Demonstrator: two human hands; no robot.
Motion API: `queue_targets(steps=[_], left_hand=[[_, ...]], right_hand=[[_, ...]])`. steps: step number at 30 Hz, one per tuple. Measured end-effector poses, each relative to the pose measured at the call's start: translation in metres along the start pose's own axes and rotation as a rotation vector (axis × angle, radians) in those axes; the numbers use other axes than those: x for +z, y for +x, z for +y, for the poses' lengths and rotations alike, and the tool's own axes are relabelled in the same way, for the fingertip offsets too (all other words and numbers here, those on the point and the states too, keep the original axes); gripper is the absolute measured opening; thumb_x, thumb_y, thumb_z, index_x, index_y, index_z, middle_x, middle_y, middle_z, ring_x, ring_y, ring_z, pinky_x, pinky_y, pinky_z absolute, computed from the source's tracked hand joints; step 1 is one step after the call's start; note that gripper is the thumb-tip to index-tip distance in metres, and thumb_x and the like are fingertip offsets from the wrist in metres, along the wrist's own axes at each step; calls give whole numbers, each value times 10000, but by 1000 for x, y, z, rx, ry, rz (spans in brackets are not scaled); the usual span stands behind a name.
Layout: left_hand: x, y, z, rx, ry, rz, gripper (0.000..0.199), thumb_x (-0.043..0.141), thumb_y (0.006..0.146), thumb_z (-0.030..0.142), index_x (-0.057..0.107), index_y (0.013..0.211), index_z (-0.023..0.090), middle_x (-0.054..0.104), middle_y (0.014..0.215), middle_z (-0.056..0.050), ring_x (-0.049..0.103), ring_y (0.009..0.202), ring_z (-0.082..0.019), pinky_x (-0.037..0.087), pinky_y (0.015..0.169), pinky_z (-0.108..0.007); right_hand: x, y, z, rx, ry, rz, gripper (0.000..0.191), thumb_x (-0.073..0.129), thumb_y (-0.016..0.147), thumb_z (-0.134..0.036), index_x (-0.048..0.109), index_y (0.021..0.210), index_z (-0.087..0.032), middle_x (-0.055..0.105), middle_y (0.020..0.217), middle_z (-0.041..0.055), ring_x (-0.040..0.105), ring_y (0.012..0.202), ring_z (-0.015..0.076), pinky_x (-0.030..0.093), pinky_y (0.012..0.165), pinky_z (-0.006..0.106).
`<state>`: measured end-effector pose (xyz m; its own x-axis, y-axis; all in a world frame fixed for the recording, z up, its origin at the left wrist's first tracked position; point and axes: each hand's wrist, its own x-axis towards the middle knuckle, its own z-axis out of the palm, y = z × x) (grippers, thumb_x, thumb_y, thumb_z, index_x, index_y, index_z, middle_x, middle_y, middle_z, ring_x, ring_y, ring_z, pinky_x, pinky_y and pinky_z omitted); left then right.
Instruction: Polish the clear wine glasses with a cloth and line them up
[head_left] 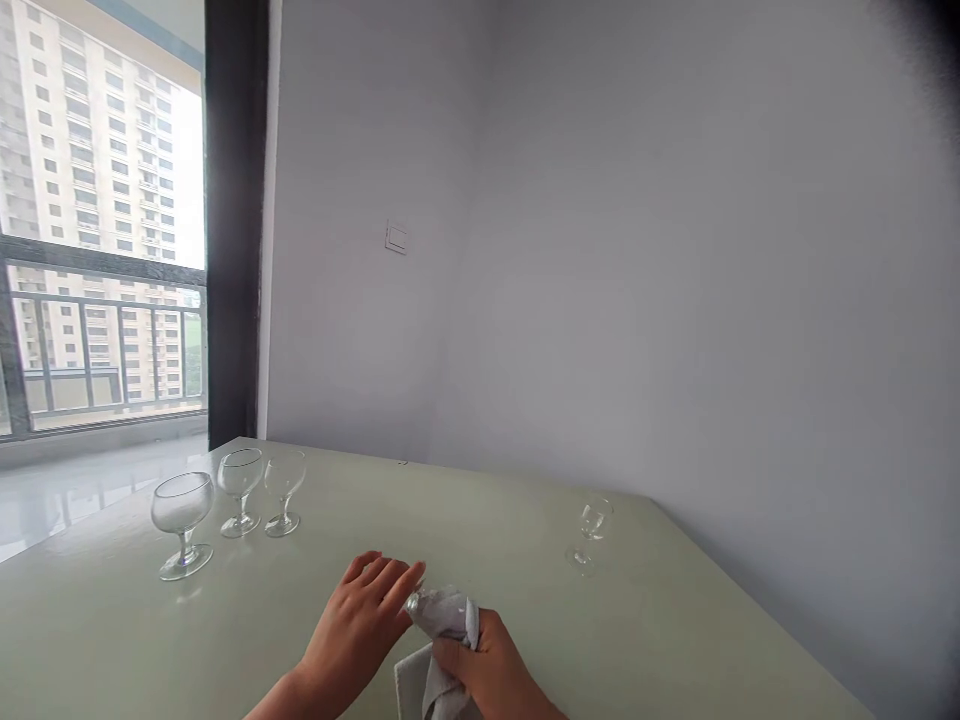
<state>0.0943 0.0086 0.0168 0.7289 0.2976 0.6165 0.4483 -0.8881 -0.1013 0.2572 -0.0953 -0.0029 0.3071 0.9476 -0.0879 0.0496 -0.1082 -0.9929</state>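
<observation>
My left hand [366,612] is at the near middle of the table, fingers bent around the left end of a clear stemmed glass [414,604]. Its grip on the foot or stem is partly hidden behind the fingers. A light grey cloth [444,692] is bunched against the glass and covers much of it. My right hand [491,662] is closed on the cloth, thumb on the near side, pressing it to the glass. The glass lies tilted sideways between both hands, above the table. The cloth's lower end hangs towards me.
The pale green table [360,520] carries three stemmed glasses at the left: a front one [184,515], a rear one [240,485] and another [285,490] beside it. A smaller glass [595,520] stands at right. Grey walls [637,250] border the far side; a window [105,250] is left.
</observation>
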Motion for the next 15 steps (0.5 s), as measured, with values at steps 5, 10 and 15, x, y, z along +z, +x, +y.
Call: queue_targets(steps=[5,10,15], left_hand=[[-3,1,-5,-58,-172,-119,130,547,816,272,579,935,233,641,684,22,561,604,-155,396,598,-288],[-7,7,-3,-417,-747,-559,172,689,646,214,625,806,207,585,586,73,534,532,-110,388,484,-200],[-13,9,0,-237,-422,-251,219,583,753,198,623,962,249,662,870,2,581,820,-194,441,743,-324]], right_hand=[[-21,-5,-19,-25,-36,-121,370,689,637,-283,598,965,-139,567,823,18,506,765,183,369,675,285],[-31,-18,-49,-203,-288,-393,21,619,651,-162,616,670,-171,439,596,-55,359,564,102,268,526,231],[-18,-3,-38,-101,140,-238,94,679,572,-150,622,647,-143,429,540,-56,350,536,91,271,515,221]])
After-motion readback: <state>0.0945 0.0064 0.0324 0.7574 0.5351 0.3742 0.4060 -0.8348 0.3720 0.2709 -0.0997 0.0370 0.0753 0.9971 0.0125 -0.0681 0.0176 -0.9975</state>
